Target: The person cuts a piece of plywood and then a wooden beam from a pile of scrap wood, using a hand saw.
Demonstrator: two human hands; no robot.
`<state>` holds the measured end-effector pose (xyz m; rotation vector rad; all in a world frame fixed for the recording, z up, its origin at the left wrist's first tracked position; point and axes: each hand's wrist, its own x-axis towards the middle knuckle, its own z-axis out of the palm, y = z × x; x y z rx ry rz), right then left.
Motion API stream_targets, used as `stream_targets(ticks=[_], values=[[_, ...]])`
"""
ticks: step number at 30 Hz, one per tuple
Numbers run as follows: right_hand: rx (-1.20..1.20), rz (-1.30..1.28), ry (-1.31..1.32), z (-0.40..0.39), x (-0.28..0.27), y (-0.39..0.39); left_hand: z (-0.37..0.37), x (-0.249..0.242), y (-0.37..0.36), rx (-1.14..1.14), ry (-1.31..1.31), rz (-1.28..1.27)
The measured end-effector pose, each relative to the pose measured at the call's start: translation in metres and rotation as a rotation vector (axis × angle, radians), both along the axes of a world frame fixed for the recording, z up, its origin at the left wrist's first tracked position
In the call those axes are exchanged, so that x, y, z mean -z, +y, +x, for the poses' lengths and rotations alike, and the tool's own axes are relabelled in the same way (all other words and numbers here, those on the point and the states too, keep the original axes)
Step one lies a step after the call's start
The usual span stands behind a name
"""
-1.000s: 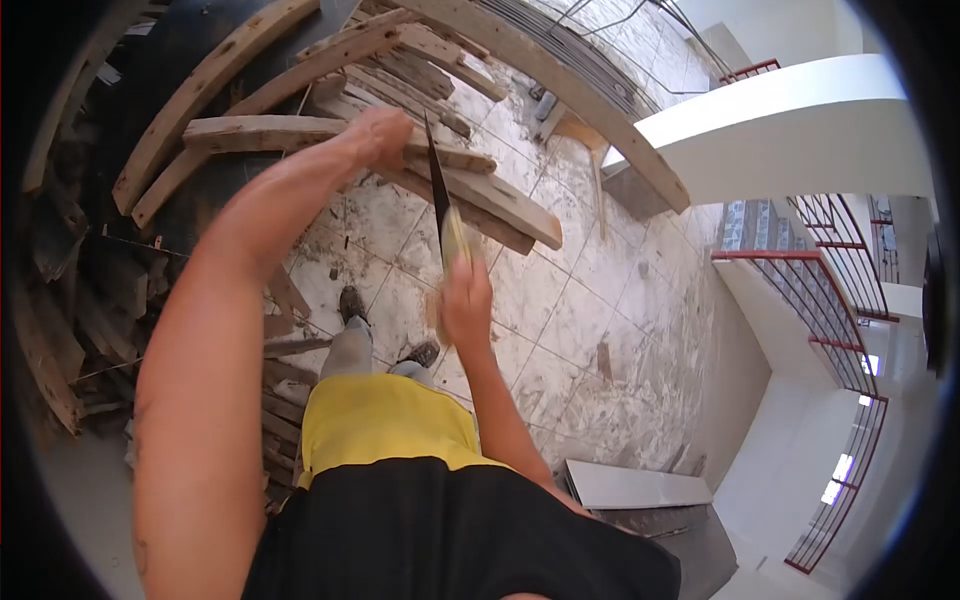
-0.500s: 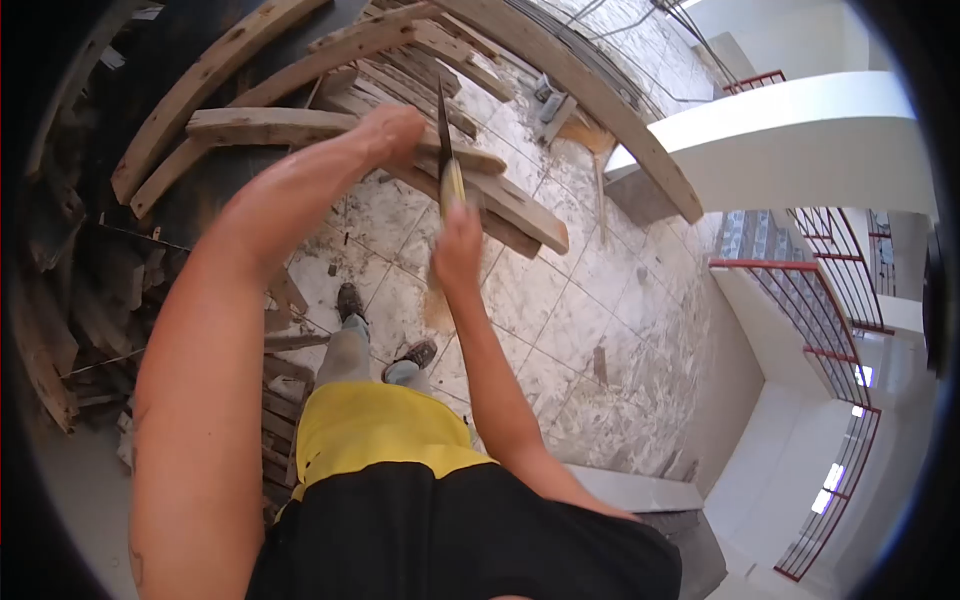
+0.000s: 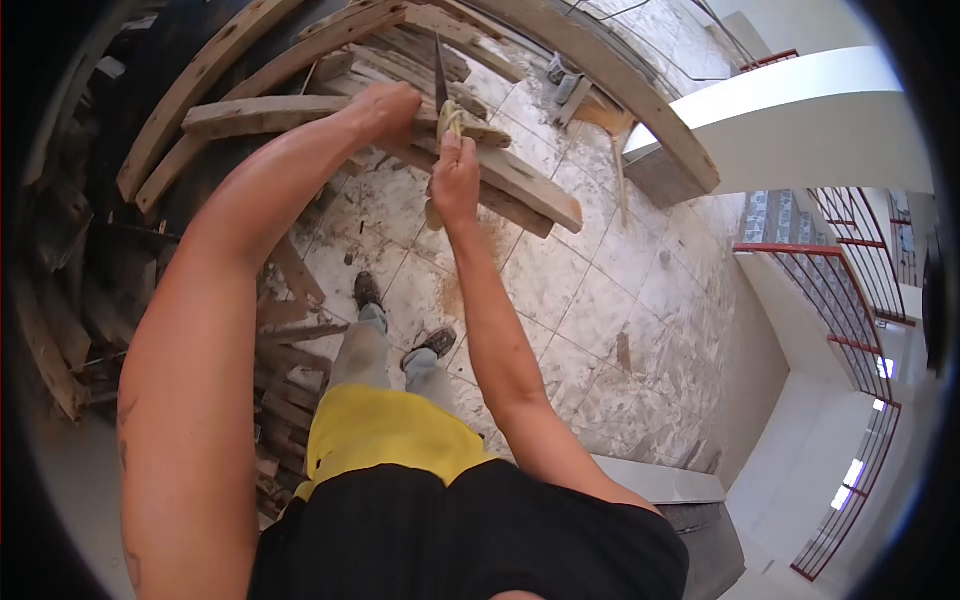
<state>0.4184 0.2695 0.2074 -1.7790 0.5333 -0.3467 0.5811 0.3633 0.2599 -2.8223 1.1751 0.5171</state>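
A handsaw (image 3: 449, 122) with a pale yellowish handle and a dark, narrow blade is in my right hand (image 3: 455, 185), the fingers closed round the handle. Its blade points away from me and crosses a wooden plank (image 3: 265, 116) near the plank's right end. My left hand (image 3: 390, 112) grips that plank just left of the blade; most of its fingers are hidden behind the hand. Beneath the plank lie thicker timber beams (image 3: 535, 188), their cut ends jutting out over the floor.
Curved timbers (image 3: 205, 85) and stacked boards fill the left side. A long beam (image 3: 620, 95) slants across the upper right beside a white curved wall (image 3: 780, 130). Dusty floor tiles (image 3: 570, 290) carry sawdust and scraps. Red railings (image 3: 850, 290) stand far right.
My right hand has pushed the saw forward, away from my body, along the cut. My left hand stays on the plank. The view has shifted slightly.
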Motion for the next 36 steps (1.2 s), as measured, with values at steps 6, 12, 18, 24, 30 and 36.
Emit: stream_targets(ticks=[6,12,18,24,30,36], values=[[-0.021,-0.008,-0.057,-0.145,-0.049,0.022,0.011,0.000,0.003,-0.001,-0.006,0.014],[0.002,-0.050,-0.037,-0.016,-0.012,0.003,-0.003,-0.009,-0.002,-0.023,0.019,0.006],[0.048,0.210,0.136,-0.156,-0.045,0.027,0.012,0.011,-0.002,0.021,0.011,0.035],[0.038,-0.109,0.010,-0.020,-0.004,0.010,0.000,0.001,0.001,0.026,0.028,0.023],[0.157,-0.144,-0.112,-0.116,-0.047,0.040,0.012,0.011,-0.001,0.026,-0.003,0.018],[0.044,0.042,0.040,-0.079,0.027,0.025,0.012,0.010,0.006,0.011,0.005,-0.055]])
